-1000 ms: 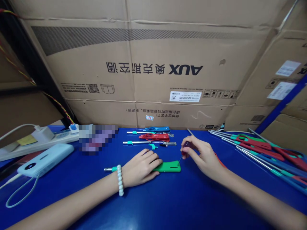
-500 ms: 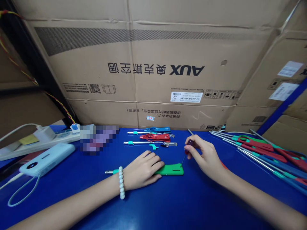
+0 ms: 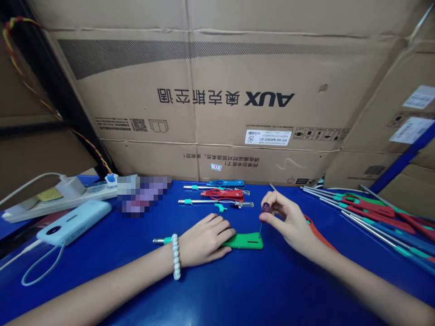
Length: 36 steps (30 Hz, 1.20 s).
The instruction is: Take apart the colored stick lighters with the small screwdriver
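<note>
A power bank (image 3: 76, 222) lies at left on a blue bench (image 3: 238, 290). At centre, the left hand (image 3: 205, 240) has its fingers clamped on a green lighter (image 3: 246, 241) lying flat. Near the lighter's right end, a screwdriver (image 3: 265, 208) stands tip down, the right hand's (image 3: 285, 219) fingers clamped on its handle. At right, more lighters (image 3: 374, 209) lie piled.
</note>
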Motion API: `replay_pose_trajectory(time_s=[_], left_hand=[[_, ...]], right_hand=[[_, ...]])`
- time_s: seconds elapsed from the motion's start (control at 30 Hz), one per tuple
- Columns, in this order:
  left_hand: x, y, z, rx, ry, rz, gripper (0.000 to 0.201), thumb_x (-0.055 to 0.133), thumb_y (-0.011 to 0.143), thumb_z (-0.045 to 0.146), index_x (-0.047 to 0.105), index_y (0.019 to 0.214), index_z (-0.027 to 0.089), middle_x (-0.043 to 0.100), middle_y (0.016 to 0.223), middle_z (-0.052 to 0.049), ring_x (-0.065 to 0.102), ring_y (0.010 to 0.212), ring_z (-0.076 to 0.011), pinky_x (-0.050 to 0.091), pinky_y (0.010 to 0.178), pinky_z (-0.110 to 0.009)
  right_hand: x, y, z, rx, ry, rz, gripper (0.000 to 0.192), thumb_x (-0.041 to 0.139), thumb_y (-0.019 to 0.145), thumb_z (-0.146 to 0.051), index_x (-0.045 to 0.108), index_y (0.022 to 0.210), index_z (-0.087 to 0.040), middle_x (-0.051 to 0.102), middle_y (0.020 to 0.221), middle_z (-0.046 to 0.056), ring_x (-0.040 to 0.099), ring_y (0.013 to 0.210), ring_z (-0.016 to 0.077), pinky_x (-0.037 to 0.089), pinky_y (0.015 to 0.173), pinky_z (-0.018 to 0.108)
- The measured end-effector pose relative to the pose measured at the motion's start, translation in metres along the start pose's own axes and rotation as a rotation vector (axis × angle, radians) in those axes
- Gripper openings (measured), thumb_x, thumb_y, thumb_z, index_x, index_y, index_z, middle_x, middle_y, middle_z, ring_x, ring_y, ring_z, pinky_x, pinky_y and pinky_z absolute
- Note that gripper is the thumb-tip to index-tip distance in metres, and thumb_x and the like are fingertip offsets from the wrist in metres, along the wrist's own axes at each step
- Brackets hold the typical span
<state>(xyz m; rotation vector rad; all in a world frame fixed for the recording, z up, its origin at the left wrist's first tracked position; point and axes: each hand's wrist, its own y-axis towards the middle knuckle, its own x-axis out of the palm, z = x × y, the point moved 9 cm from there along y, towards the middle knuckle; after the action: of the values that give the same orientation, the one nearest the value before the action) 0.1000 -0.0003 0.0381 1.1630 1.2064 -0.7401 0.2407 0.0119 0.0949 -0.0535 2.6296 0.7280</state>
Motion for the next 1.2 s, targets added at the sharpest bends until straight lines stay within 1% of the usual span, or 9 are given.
replay_pose_trajectory(time_s=[0.2,0.3,0.53,0.7,0.77,0.87,1.0,1.1,1.2], left_hand=[[0.000,0.000,0.000,0.008,-0.011,-0.001,0.027,0.045,0.094,0.030,0.050,0.116,0.014,0.057,0.098,-0.008,0.051,0.087,-0.0211,0.039,0.080,-0.033],[0.001,0.000,-0.001,0.005,-0.023,-0.008,0.028,0.045,0.094,0.030,0.050,0.116,0.014,0.057,0.099,-0.008,0.051,0.087,-0.0209,0.039,0.080,-0.033],[0.001,0.000,-0.002,0.006,-0.022,0.001,0.027,0.045,0.094,0.031,0.050,0.115,0.015,0.056,0.098,-0.007,0.051,0.087,-0.0205,0.039,0.080,-0.033],[0.003,0.000,-0.002,0.002,-0.020,-0.013,0.028,0.046,0.094,0.031,0.050,0.116,0.014,0.056,0.100,-0.008,0.051,0.089,-0.0210,0.038,0.081,-0.033],[0.003,0.000,-0.002,0.002,-0.022,-0.016,0.028,0.045,0.094,0.031,0.050,0.116,0.014,0.056,0.100,-0.008,0.051,0.089,-0.0210,0.038,0.081,-0.033],[0.004,-0.001,-0.003,-0.003,-0.023,-0.025,0.028,0.045,0.094,0.031,0.050,0.116,0.014,0.056,0.100,-0.008,0.051,0.088,-0.0211,0.038,0.080,-0.033],[0.005,0.000,-0.003,-0.010,-0.032,-0.037,0.029,0.045,0.094,0.032,0.050,0.116,0.014,0.056,0.100,-0.008,0.050,0.089,-0.0215,0.038,0.081,-0.034],[0.004,0.000,-0.003,-0.014,-0.040,-0.041,0.029,0.045,0.094,0.032,0.050,0.116,0.014,0.056,0.100,-0.008,0.050,0.089,-0.0215,0.038,0.082,-0.034],[0.004,0.000,-0.003,-0.017,-0.041,-0.041,0.028,0.045,0.094,0.031,0.050,0.117,0.015,0.056,0.100,-0.008,0.050,0.088,-0.0214,0.038,0.081,-0.033]], right_hand=[[0.003,0.006,0.004,0.098,0.129,-0.102,0.022,0.064,0.080,-0.038,0.052,0.077,-0.019,0.053,0.074,0.000,0.051,0.056,0.0105,0.043,0.047,0.022],[0.007,0.005,0.002,0.116,0.163,-0.166,0.021,0.059,0.084,-0.038,0.055,0.082,-0.018,0.056,0.077,0.001,0.051,0.051,0.0085,0.044,0.048,0.023],[0.015,0.002,0.008,0.143,0.275,-0.238,0.026,0.048,0.092,-0.041,0.054,0.103,-0.019,0.059,0.084,0.003,0.050,0.049,0.0077,0.044,0.048,0.024],[0.013,0.002,0.012,0.157,0.378,-0.193,0.028,0.062,0.083,-0.043,0.044,0.089,-0.022,0.059,0.073,0.000,0.050,0.056,0.0106,0.039,0.045,0.020],[0.013,0.002,0.013,0.183,0.372,-0.191,0.028,0.065,0.081,-0.041,0.046,0.086,-0.022,0.061,0.075,0.001,0.050,0.058,0.0108,0.037,0.045,0.019],[0.014,0.002,0.012,0.222,0.352,-0.212,0.022,0.060,0.085,-0.040,0.055,0.089,-0.019,0.062,0.086,0.004,0.046,0.052,0.0082,0.036,0.047,0.022],[0.017,0.001,0.009,0.265,0.427,-0.227,0.028,0.050,0.090,-0.045,0.055,0.094,-0.018,0.056,0.075,0.002,0.038,0.050,0.0087,0.030,0.046,0.023],[0.014,0.002,0.007,0.248,0.433,-0.209,0.030,0.057,0.085,-0.050,0.045,0.088,-0.022,0.051,0.066,-0.002,0.040,0.054,0.0108,0.030,0.049,0.023],[0.015,0.002,0.007,0.243,0.429,-0.238,0.032,0.066,0.080,-0.044,0.043,0.085,-0.022,0.057,0.068,-0.001,0.045,0.056,0.0113,0.030,0.050,0.022]])
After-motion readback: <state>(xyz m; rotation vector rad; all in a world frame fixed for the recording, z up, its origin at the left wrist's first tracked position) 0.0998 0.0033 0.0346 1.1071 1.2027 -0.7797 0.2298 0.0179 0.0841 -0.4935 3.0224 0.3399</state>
